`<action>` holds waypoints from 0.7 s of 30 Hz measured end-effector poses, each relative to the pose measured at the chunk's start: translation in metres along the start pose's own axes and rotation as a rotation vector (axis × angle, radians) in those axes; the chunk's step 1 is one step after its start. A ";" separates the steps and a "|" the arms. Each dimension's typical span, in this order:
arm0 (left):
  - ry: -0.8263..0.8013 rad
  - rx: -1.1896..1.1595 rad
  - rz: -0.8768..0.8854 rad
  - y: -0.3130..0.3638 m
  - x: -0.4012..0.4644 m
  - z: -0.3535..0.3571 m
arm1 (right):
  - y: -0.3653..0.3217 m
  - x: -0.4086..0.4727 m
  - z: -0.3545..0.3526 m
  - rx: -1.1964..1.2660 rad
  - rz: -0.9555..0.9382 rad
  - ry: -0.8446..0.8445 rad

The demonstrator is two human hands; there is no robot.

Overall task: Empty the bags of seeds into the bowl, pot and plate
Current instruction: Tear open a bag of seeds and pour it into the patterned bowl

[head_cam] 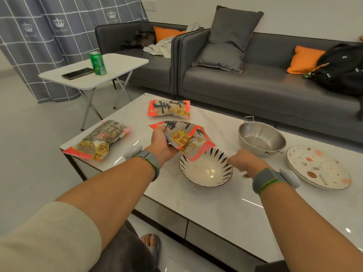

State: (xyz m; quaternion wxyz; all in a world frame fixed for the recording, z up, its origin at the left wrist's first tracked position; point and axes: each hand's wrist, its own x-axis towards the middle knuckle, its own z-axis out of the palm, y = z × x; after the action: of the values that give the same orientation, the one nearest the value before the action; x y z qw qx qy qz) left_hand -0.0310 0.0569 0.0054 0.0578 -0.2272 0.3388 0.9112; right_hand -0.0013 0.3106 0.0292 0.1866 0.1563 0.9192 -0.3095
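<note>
My left hand (163,145) grips a red and grey seed bag (184,139), tilted with its lower end over the rim of the white bowl (206,171), which has a dark leaf pattern. No seeds show in the bowl. My right hand (244,160) hovers at the bowl's right rim, blurred, with nothing seen in it. A steel pot (262,138) stands behind it, and a patterned plate (318,166) lies at the right. One more seed bag (169,107) lies at the table's far side, another (98,141) at the left corner.
The marble coffee table (216,199) carries everything. A grey sofa (255,81) with cushions and a black backpack (341,65) stands behind. A small folding table (115,71) at the left holds a green can (97,63) and a phone (78,73).
</note>
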 end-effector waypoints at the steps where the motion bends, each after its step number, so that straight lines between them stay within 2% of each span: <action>1: -0.009 -0.001 -0.002 0.000 0.000 0.002 | -0.006 0.003 -0.003 -0.016 -0.070 0.136; 2: -0.016 -0.003 -0.005 -0.001 -0.001 0.005 | -0.011 0.007 -0.005 0.050 -0.128 0.235; 3: -0.025 -0.007 -0.009 -0.004 -0.001 0.009 | -0.016 0.011 -0.007 0.218 -0.171 0.280; 4: -0.040 -0.012 -0.012 -0.006 0.001 0.011 | -0.022 0.012 -0.007 0.436 -0.181 0.251; 6: -0.080 -0.005 -0.026 -0.009 0.000 0.016 | -0.035 0.007 -0.004 0.817 -0.104 0.032; 7: -0.091 -0.001 -0.034 -0.012 -0.001 0.020 | -0.039 0.006 -0.002 0.904 -0.068 -0.078; 9: -0.096 0.017 -0.052 -0.018 -0.001 0.027 | -0.041 0.005 0.001 0.954 -0.006 -0.246; 11: -0.095 0.032 -0.070 -0.026 0.000 0.033 | -0.039 0.008 0.000 1.000 0.028 -0.345; 15: -0.121 0.068 -0.103 -0.033 0.008 0.039 | -0.035 0.012 -0.006 1.026 0.032 -0.341; 21: -0.060 0.213 -0.047 -0.042 0.014 0.046 | -0.023 0.011 -0.012 1.018 -0.033 -0.272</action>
State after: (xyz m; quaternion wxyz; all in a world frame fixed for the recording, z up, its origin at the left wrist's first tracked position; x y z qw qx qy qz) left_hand -0.0497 0.1183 0.0046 0.1129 -0.2003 0.4264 0.8748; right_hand -0.0234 0.3030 0.0451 0.1996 0.1712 0.6225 -0.7371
